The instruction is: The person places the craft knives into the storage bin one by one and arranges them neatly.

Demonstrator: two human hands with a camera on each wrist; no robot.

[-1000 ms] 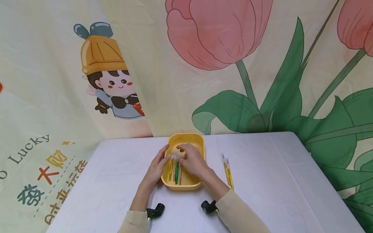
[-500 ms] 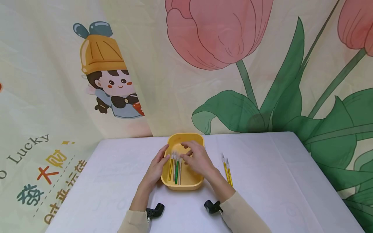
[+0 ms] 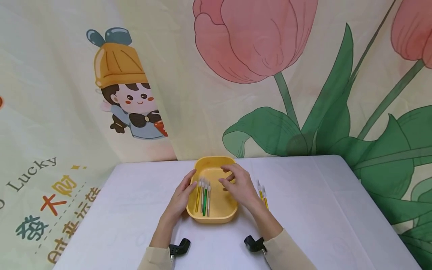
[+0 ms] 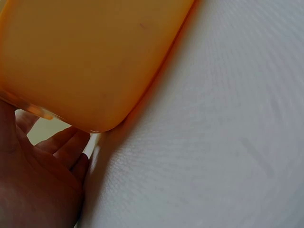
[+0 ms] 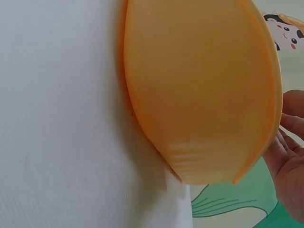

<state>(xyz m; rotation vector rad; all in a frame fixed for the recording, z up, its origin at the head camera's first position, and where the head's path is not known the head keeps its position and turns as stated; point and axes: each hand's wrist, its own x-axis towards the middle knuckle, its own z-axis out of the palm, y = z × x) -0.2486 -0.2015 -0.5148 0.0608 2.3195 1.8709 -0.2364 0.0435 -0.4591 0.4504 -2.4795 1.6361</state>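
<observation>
A yellow plastic tray (image 3: 221, 213) sits near the far side of the table. My left hand (image 3: 179, 198) holds its left rim, the thumb over the edge and the fingers along the outer wall. Inside, several slim brush-like sticks (image 3: 204, 202) with whitish tips lie side by side toward the left; one is green, one yellow, others silvery. Above the tray's right side is my right hand (image 3: 240, 185), fingers loosely bent, with nothing between them. In the right wrist view that hand shows partly behind the tray wall (image 5: 204, 85).
Two yellow sticks (image 3: 265, 198) with whitish tips lie on the white tablecloth (image 3: 310, 213) right of the tray, partly hidden by the right forearm. A printed curtain (image 3: 202, 112) with tulips and a cartoon figure hangs behind the table.
My right hand has moved right, from over the sticks' tips to the tray's right side. The left hand stays on the rim, and the sticks lie as before.
</observation>
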